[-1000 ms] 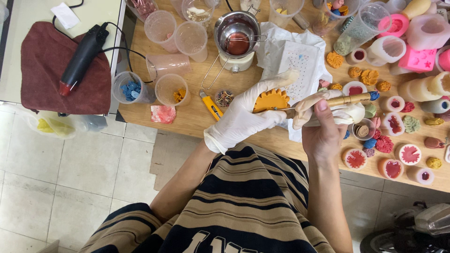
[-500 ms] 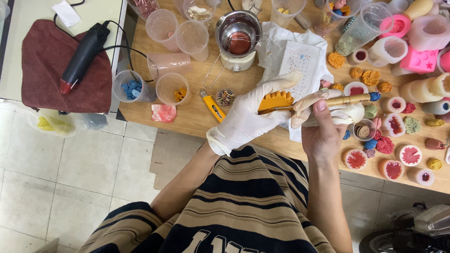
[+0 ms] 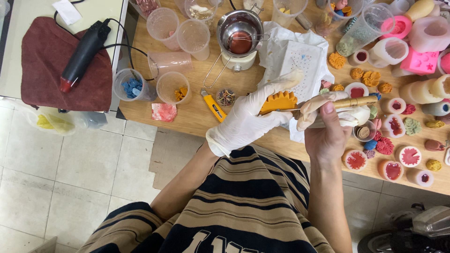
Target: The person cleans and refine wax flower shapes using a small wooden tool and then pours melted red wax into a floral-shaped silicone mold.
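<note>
Left hand: I saw my left hand (image 3: 248, 117), in a white glove, closed around an orange flower-shaped wax piece (image 3: 279, 101), pinching it between thumb and fingers above the table edge.
Right hand: my bare right hand (image 3: 328, 133) was wrapped around a wooden-handled tool (image 3: 349, 102), thumb on top; its thin metal tip reached left to the orange piece.
Orange piece: it sat upright in the gloved grip, scalloped rim uppermost, over the near part of the white cloth (image 3: 300, 58).
Cloth: crumpled on the wooden table (image 3: 192, 115), it lay under and behind both hands.
Melting pot: a small steel pot (image 3: 240, 29) with dark red liquid stood on a white base just behind the cloth, its wire handle pointing toward me.
Cups: several clear plastic cups stood left of the pot; one held blue chunks (image 3: 132, 87), another yellow-orange bits (image 3: 174, 89).
Knife: a yellow utility knife (image 3: 214, 106) lay on the table just left of my gloved hand.
Pink slab: a pink-and-white wax lump (image 3: 164, 112) rested near the table's front edge.
Heat gun: a black heat gun (image 3: 84, 54) lay on a dark red cloth (image 3: 42, 65) on the side surface, well apart from my hands.
Right side: small round candles with red centres (image 3: 355, 159) and coloured wax shapes crowded the table beside my right hand.
</note>
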